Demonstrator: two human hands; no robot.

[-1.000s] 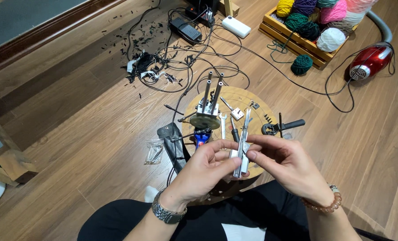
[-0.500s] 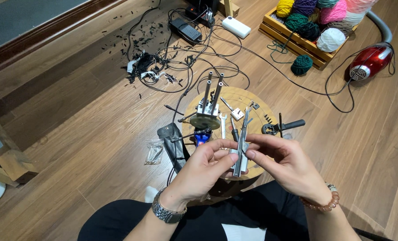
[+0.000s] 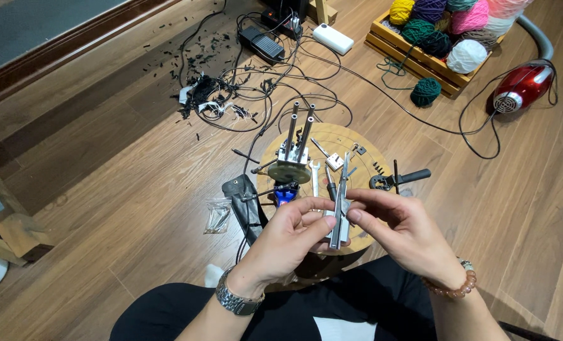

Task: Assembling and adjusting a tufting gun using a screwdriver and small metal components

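In the head view, our left hand [image 3: 288, 237] is curled nearly closed, thumb and fingertips pinching a slim grey metal bracket [image 3: 338, 218] held upright above the near edge of the round wooden worktop [image 3: 363, 148]. Our right hand [image 3: 398, 230] is half closed, its thumb and forefinger pressed on the same bracket from the other side. Behind it, at the worktop's left edge, stands a metal assembly with four upright tubes [image 3: 296, 142]. Our fingers hide the bracket's lower end, and its small parts are hard to make out
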